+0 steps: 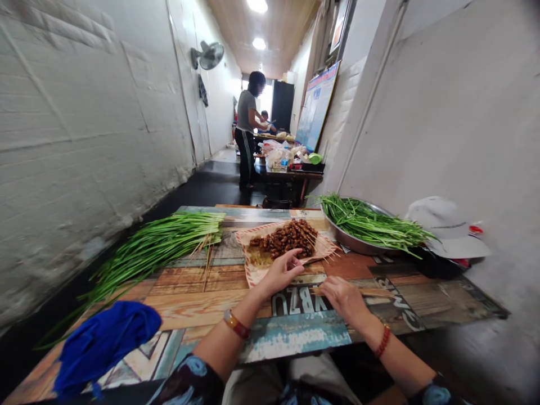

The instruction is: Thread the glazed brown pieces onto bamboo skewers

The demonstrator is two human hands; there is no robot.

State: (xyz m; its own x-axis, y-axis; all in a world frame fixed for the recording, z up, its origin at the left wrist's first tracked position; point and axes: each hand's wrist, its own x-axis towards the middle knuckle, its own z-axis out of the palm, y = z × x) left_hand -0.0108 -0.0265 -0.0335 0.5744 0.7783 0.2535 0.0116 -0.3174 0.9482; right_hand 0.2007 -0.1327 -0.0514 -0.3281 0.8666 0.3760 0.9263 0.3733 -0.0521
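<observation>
My left hand [284,271] reaches over the near edge of a striped paper sheet [255,275], fingers stretched and apart, close to a heap of glossy brown morsels [287,239] that look like pupae. Several of these are on thin sticks whose bare ends [327,246] point right. Just above the tabletop, my right hand [345,299] has its fingers pinched together on thin bamboo skewers [377,292]. Stick ends show on both sides of that hand; how many it grips is hidden.
Green stalks with skewers lie in a bundle [169,239] at left. A metal bowl [350,239] of greens and a white cap [442,225] are at right. A blue cloth [107,343] rests near left. Behind the patterned table [185,306], a person [247,129] stands beside another table.
</observation>
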